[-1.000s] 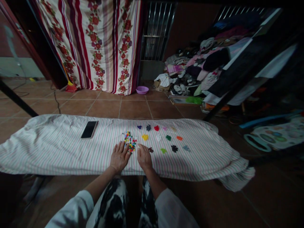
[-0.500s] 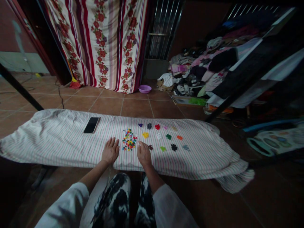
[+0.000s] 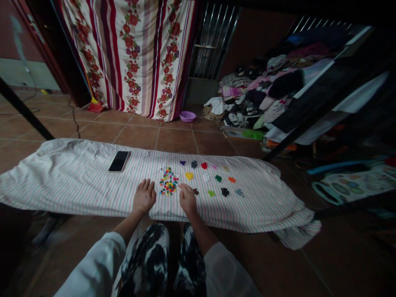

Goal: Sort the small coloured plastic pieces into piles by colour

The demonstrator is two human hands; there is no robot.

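Observation:
My left hand [image 3: 144, 196] lies flat on the striped cloth, fingers stretched out, left of a mixed pile of small coloured bead-like pieces [image 3: 168, 182]. At the pile's right edge is my right hand [image 3: 187, 200], its fingers curled together. Whatever may be between those fingertips is too small to tell. Just right of that hand sits a brown cluster [image 3: 196, 192]. Other pieces lie sorted by colour in small groups, among them yellow [image 3: 189, 175], red [image 3: 204, 165], white [image 3: 206, 177], dark green [image 3: 218, 178], orange [image 3: 232, 180], lime green [image 3: 211, 193] and black [image 3: 225, 192].
A striped cloth [image 3: 77, 181] covers the long low surface. On its left part rests a phone [image 3: 119, 161]. Beyond are a floral curtain [image 3: 145, 62], a purple basin [image 3: 187, 116] and a heap of clothes [image 3: 256, 95]. Dark slanted bars rise at both sides.
The camera view has shifted slightly. Both hands keep nearly the same places beside the mixed pile, and no piece has visibly moved.

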